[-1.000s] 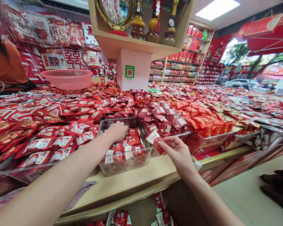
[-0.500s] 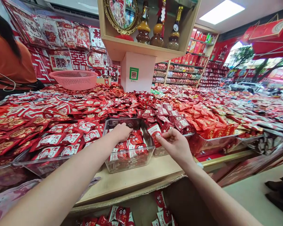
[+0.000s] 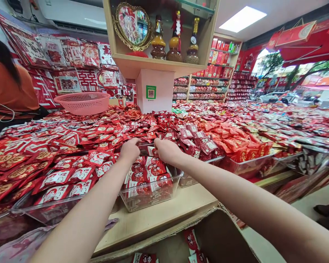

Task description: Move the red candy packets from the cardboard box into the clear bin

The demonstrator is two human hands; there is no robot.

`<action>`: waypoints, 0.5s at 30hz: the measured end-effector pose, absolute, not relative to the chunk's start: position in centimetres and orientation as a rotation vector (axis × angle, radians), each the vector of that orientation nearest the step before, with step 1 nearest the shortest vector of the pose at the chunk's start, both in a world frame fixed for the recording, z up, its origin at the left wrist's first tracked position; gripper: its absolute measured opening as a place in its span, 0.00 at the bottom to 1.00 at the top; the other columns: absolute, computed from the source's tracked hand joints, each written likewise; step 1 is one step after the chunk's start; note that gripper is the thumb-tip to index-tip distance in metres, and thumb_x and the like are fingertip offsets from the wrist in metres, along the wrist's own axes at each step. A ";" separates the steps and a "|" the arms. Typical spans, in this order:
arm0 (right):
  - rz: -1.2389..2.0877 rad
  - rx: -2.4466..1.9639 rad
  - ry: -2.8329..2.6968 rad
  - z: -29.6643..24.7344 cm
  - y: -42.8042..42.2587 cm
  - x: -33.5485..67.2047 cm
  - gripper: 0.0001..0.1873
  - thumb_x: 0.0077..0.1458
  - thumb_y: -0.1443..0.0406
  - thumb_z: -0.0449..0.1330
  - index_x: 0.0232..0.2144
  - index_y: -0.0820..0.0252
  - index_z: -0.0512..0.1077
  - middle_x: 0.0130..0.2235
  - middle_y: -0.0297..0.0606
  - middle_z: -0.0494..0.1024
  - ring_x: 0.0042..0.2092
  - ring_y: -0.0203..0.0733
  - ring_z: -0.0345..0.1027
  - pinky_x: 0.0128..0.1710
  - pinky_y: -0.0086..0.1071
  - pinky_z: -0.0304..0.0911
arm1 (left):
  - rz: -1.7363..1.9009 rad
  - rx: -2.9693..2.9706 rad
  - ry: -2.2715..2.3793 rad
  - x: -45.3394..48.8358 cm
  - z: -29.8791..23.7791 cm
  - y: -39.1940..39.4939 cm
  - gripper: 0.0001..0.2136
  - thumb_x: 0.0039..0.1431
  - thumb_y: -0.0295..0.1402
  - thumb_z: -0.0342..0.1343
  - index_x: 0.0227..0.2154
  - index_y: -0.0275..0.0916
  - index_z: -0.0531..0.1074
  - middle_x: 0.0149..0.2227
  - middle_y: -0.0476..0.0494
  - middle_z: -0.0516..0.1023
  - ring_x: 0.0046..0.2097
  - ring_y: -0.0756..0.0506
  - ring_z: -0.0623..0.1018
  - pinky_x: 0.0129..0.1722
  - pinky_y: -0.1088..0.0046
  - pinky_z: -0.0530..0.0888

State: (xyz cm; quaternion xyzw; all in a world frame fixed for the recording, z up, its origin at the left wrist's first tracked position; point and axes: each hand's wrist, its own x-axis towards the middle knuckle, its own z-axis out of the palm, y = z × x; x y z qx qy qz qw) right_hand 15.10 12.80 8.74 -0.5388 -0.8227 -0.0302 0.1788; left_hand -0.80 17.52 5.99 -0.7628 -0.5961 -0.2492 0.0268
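Note:
A clear plastic bin [image 3: 150,199] stands on the counter's front edge, with red and white packets [image 3: 156,168] printed with cartoon figures lying in rows inside. My right hand [image 3: 167,151] is over the bin's far end, fingers closed on a small red and white packet [image 3: 152,151] that shows at its left side. Over the bin's far left corner, my left hand [image 3: 129,150] has its fingers curled; whatever is in them, if anything, is hidden. Below the counter, an open cardboard box [image 3: 222,230] holds more such packets [image 3: 192,241].
Heaped red packets [image 3: 71,138] cover the counter on both sides. Behind are a pink basket [image 3: 83,103], a pillar [image 3: 156,82] with a QR sign and an overhanging display shelf [image 3: 159,62]. A person in orange [image 3: 12,86] stands at the far left.
My right hand has moved left from the bin's right side to its far end, carrying a packet. My left hand has shifted up and left, away from the rows of packets.

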 end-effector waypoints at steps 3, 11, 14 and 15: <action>0.030 -1.540 -2.299 8.6 14.1 13.6 0.13 0.46 0.72 0.52 0.37 0.63 0.66 0.37 0.44 0.74 0.39 0.44 0.67 0.34 0.30 0.58 | -1.022 -2.192 -1.917 -1.6 6.4 17.7 0.11 0.58 0.26 0.43 0.41 0.36 0.66 0.38 0.44 0.74 0.38 0.48 0.74 0.37 0.68 0.72; 0.425 -1.535 -2.270 7.0 17.7 9.5 0.15 0.42 0.75 0.53 0.33 0.61 0.73 0.34 0.38 0.77 0.34 0.34 0.69 0.29 0.21 0.60 | -1.285 -2.009 -1.981 -2.4 6.5 18.1 0.17 0.51 0.20 0.39 0.40 0.38 0.67 0.36 0.45 0.77 0.39 0.48 0.76 0.37 0.72 0.71; 0.444 -1.509 -2.282 6.8 17.9 9.3 0.16 0.44 0.75 0.52 0.35 0.60 0.72 0.35 0.36 0.77 0.33 0.32 0.69 0.28 0.19 0.60 | -1.263 -2.030 -1.992 -2.5 6.3 18.3 0.11 0.55 0.23 0.43 0.39 0.36 0.67 0.36 0.44 0.76 0.38 0.48 0.75 0.37 0.69 0.71; 0.431 -1.507 -2.294 6.9 17.9 9.5 0.16 0.44 0.75 0.52 0.35 0.60 0.72 0.35 0.36 0.76 0.33 0.32 0.69 0.28 0.19 0.60 | -1.244 -2.048 -1.992 -2.5 6.3 18.4 0.10 0.57 0.26 0.44 0.40 0.35 0.66 0.37 0.44 0.75 0.38 0.48 0.75 0.37 0.68 0.71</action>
